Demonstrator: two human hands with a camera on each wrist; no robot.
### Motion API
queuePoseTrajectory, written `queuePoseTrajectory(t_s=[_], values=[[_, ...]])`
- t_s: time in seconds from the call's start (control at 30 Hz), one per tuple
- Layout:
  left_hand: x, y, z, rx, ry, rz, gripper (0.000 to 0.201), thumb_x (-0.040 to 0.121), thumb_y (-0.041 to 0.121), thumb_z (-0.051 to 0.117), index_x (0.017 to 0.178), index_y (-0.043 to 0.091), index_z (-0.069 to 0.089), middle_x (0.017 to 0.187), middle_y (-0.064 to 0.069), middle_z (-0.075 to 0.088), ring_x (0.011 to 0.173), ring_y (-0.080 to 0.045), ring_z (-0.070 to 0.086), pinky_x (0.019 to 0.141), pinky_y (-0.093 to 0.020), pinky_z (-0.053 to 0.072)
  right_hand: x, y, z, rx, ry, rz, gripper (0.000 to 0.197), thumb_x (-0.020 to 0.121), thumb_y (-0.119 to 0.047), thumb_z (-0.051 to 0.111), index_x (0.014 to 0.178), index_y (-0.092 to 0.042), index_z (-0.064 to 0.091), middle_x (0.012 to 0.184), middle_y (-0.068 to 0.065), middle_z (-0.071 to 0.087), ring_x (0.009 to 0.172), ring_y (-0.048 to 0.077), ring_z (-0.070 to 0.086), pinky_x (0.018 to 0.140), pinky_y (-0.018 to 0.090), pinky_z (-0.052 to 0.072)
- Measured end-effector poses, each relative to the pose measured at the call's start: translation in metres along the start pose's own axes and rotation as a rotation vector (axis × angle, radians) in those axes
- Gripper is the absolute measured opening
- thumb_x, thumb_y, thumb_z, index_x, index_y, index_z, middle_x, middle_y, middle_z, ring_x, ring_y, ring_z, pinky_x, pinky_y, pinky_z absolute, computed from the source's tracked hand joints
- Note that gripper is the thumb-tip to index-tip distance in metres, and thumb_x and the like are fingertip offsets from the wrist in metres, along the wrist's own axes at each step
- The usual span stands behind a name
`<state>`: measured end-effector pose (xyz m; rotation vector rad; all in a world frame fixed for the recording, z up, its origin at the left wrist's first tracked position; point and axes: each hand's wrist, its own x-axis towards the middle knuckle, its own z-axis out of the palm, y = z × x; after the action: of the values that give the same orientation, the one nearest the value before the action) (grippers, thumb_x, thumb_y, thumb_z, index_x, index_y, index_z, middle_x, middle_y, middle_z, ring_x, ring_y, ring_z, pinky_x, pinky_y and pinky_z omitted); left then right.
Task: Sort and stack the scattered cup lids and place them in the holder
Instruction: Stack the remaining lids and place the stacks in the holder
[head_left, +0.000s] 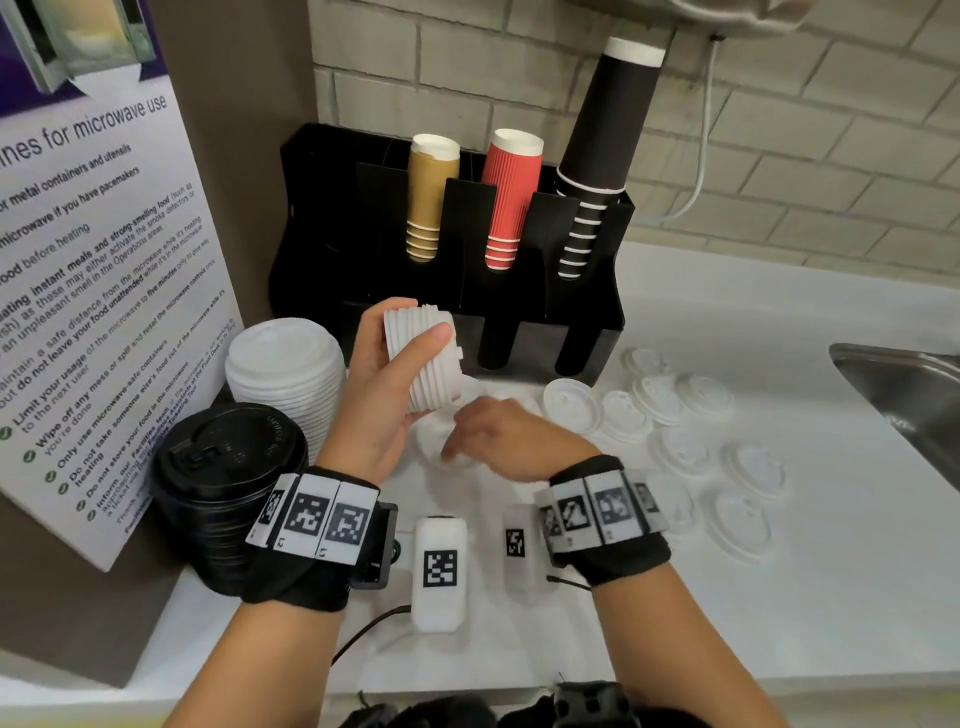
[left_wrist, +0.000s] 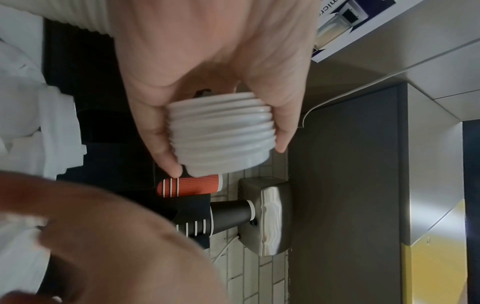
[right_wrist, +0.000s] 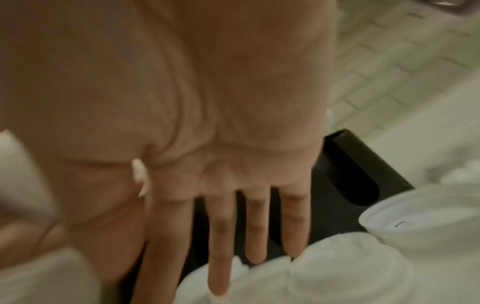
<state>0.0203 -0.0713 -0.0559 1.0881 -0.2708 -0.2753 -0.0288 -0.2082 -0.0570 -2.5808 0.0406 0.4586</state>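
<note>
- The black holder (head_left: 363, 218) at the back against the brick wall is the biggest piece here, with gold, red and black paper cups (head_left: 511, 202) standing in its upper slots. It looks rigid and steady, so I'd guess you can push lids into it without it sliding.
- Two finished piles sit left of it: a white lid stack (head_left: 285, 374) and, just in front, a black lid stack (head_left: 228, 478). Nested that deep they probably move as one block if you grab low around the sides.
- The left hand (head_left: 374, 395) is wrapped around a small white lid stack (head_left: 423, 358), thumb on one side and fingers on the other, held up on its side in front of the holder. The left wrist view shows the ribbed rims pinched firmly. Thin plastic like this should weigh nearly nothing but flex easily, so squeezing across the rims is the right spot; squeeze too hard and the nest may pop apart.
- The right hand (head_left: 498, 441) is low over the counter with fingers stretched out straight, holding nothing, touching or almost touching a loose lid (head_left: 441, 447); blur makes contact hard to call.
- The scattered lids (head_left: 680, 452) lie flat to the right, towards the sink (head_left: 904, 395). Flat and slick, so I'd lift each by its edge rather than from on top.
</note>
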Motion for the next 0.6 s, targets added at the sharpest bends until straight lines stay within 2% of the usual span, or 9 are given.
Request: queuePoseTrajectory(t_s=[0.07,0.13,0.23,0.33,0.4,0.47,0.53,0.6], values=[[0.0,0.0,-0.001,0.009,-0.015,-0.002,0.046,0.067,0.036,0.07,0.111,0.034,0.054,0.101,0.013,0.064,0.092,-0.011,0.068,0.076,-0.043,0.058,0.005,-0.006,0.014,-0.162,-0.142,0.039,0.03,0.097,-0.029,0.049,0.116,-0.017,0.069,0.131,0.007,0.053,0.125,0.029,0.04,0.108,0.042,0.032],[-0.001,0.0,-0.001,0.023,-0.025,-0.001,0.048,0.068,0.036,0.07,0.113,0.033,0.054,0.102,0.012,0.063,0.09,-0.008,0.069,0.076,-0.043,0.058,0.008,-0.012,0.026,-0.194,-0.137,0.091,0.033,0.094,-0.025,0.052,0.122,-0.012,0.063,0.131,0.01,0.053,0.122,0.029,0.047,0.106,0.042,0.038],[-0.002,0.0,-0.003,0.039,-0.027,0.009,0.047,0.068,0.037,0.07,0.113,0.035,0.054,0.106,0.011,0.062,0.092,-0.01,0.069,0.074,-0.04,0.06,0.005,-0.015,0.027,-0.292,-0.126,0.092,0.033,0.092,-0.019,0.054,0.123,-0.011,0.062,0.13,0.008,0.055,0.123,0.027,0.047,0.109,0.042,0.033],[0.0,0.001,-0.006,0.066,-0.017,0.03,0.048,0.066,0.04,0.072,0.111,0.037,0.055,0.105,0.012,0.061,0.094,-0.011,0.068,0.066,-0.032,0.058,-0.004,-0.013,0.012,-0.239,0.018,0.012,0.022,0.086,-0.008,0.062,0.105,-0.015,0.072,0.114,0.003,0.064,0.113,0.023,0.054,0.104,0.044,0.037],[0.002,0.001,-0.006,0.123,0.001,0.035,0.052,0.064,0.043,0.079,0.109,0.039,0.055,0.11,0.011,0.06,0.102,-0.014,0.065,0.068,-0.03,0.056,-0.012,-0.01,0.001,-0.156,0.126,-0.025,0.018,0.079,-0.001,0.065,0.086,-0.017,0.071,0.096,-0.002,0.065,0.1,0.022,0.059,0.097,0.042,0.044],[0.005,-0.003,-0.006,0.208,0.018,0.038,0.053,0.065,0.042,0.084,0.109,0.04,0.054,0.118,0.005,0.059,0.108,-0.018,0.063,0.075,-0.034,0.055,-0.019,-0.004,-0.011,-0.04,0.189,-0.034,0.018,0.075,-0.002,0.069,0.079,-0.019,0.062,0.083,-0.006,0.059,0.086,0.016,0.06,0.082,0.031,0.05],[0.006,-0.008,-0.007,0.27,0.03,0.037,0.051,0.067,0.042,0.077,0.111,0.039,0.053,0.122,0.001,0.058,0.11,-0.019,0.061,0.081,-0.037,0.054,-0.028,0.003,-0.022,0.043,0.227,-0.063,0.017,0.075,-0.008,0.07,0.083,-0.02,0.061,0.077,-0.009,0.054,0.071,0.006,0.054,0.064,0.013,0.043],[0.006,-0.013,-0.006,0.308,0.011,0.025,0.05,0.072,0.037,0.08,0.114,0.034,0.053,0.12,0.001,0.058,0.11,-0.017,0.059,0.079,-0.032,0.052,-0.034,0.008,-0.033,0.084,0.257,-0.106,0.015,0.078,-0.011,0.068,0.088,-0.022,0.066,0.075,-0.008,0.054,0.067,0.003,0.05,0.06,0.01,0.04]])
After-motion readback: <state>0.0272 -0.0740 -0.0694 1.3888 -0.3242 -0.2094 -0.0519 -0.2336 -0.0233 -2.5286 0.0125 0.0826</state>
